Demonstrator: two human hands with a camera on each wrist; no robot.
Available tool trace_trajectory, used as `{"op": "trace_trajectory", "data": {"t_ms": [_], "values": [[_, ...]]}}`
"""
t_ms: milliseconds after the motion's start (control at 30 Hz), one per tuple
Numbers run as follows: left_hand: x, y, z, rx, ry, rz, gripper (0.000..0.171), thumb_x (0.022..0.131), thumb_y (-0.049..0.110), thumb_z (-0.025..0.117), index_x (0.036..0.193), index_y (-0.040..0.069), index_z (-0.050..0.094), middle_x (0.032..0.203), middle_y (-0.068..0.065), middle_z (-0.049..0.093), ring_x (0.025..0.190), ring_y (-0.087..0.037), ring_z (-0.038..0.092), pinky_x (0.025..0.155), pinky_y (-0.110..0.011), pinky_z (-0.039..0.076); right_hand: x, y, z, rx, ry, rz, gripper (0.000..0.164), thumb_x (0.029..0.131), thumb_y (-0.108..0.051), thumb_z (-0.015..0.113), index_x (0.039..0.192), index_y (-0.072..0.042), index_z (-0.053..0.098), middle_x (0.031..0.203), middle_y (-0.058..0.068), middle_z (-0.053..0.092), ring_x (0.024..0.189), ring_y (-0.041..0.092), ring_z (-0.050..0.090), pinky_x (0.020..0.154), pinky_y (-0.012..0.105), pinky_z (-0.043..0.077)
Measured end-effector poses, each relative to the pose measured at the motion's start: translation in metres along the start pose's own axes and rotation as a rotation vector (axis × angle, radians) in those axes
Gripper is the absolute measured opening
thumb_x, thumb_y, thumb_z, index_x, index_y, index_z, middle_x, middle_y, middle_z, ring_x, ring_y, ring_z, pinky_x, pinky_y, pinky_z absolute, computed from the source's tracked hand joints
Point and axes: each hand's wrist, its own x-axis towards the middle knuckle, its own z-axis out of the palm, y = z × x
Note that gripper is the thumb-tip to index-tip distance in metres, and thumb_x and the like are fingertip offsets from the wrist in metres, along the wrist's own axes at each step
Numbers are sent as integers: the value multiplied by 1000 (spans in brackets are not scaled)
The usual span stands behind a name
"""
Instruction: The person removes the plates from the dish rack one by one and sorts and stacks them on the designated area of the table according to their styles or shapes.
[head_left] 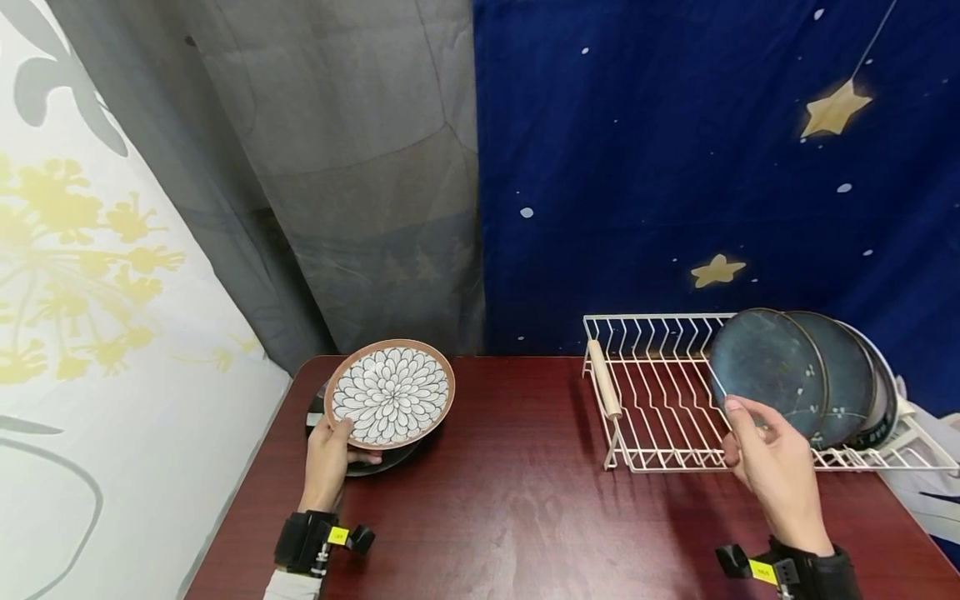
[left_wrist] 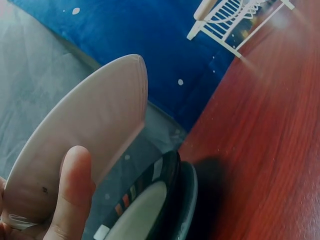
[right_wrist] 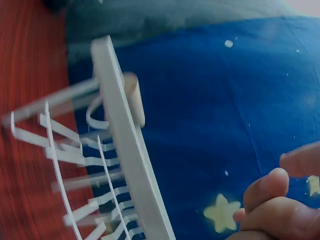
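Note:
My left hand (head_left: 327,467) grips the near left rim of a plate (head_left: 393,392) with a white petal pattern and a brown border. In the left wrist view, a finger lies against the pale underside of this plate (left_wrist: 100,115). Below it are dark dishes (head_left: 386,464), mostly hidden from above; from the left wrist one dark-rimmed dish (left_wrist: 165,175) shows a pale centre. My right hand (head_left: 776,467) is at the front of a white wire dish rack (head_left: 660,458), fingers loosely bent, holding nothing. Its fingertips overlap the lower left of a blue plate (head_left: 765,367) standing in the rack.
Behind the front blue plate stand a second blue plate (head_left: 843,375) and further dishes at the rack's right end. A wooden handle (head_left: 603,379) is on the rack's left side. The reddish-brown table (head_left: 517,500) meets a grey curtain (head_left: 375,208) and a blue star-patterned one (head_left: 637,167).

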Motion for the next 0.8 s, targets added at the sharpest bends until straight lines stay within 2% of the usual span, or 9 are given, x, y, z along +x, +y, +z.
{"op": "trace_trajectory", "data": {"t_ms": [133, 300, 400, 467, 533, 633, 800], "values": [[4, -12, -6, 7, 27, -16, 37, 99, 11, 32, 134, -2, 29, 97, -35, 58, 58, -37, 64, 56, -50, 53, 6, 1, -10, -337, 138, -103, 42, 88, -37, 60, 121, -12, 57, 51, -1, 54, 37, 9, 44, 42, 24, 32], [9, -28, -14, 24, 63, -27, 36, 100, 14, 32, 133, 1, 31, 95, -32, 60, 58, -36, 64, 55, -49, 53, 14, 5, -22, -472, 314, -211, 39, 82, -36, 67, 116, -19, 63, 62, -17, 55, 44, -10, 46, 54, 15, 30], [11, -33, -18, 35, 85, -33, 34, 99, 14, 33, 131, 1, 34, 94, -32, 60, 57, -36, 64, 56, -48, 53, 20, 9, -28, -534, 410, -262, 39, 79, -35, 69, 114, -19, 65, 70, -16, 56, 52, -18, 43, 54, 17, 30], [12, -34, -19, 47, 96, -36, 33, 99, 14, 33, 129, 0, 35, 93, -32, 60, 57, -36, 64, 55, -48, 54, 22, 12, -32, -597, 470, -279, 42, 78, -34, 68, 116, -16, 64, 77, -6, 59, 63, -7, 51, 55, 25, 31], [12, -36, -21, 57, 101, -38, 32, 99, 13, 33, 128, 0, 36, 93, -32, 59, 57, -36, 64, 55, -48, 54, 24, 15, -36, -653, 517, -269, 46, 78, -34, 67, 120, -14, 61, 89, 5, 58, 75, 11, 56, 53, 36, 31], [13, -38, -22, 67, 102, -47, 32, 99, 13, 32, 127, -2, 35, 93, -32, 59, 57, -36, 64, 55, -47, 54, 26, 20, -41, -714, 561, -234, 55, 78, -33, 65, 127, -11, 54, 104, 15, 52, 83, 40, 50, 48, 48, 27], [18, -42, -23, 82, 97, -53, 33, 99, 12, 31, 126, -6, 33, 90, -31, 59, 58, -36, 65, 56, -47, 54, 36, 30, -48, -776, 556, -148, 64, 79, -33, 61, 134, -5, 44, 112, 21, 45, 77, 49, 45, 45, 51, 23]]}}
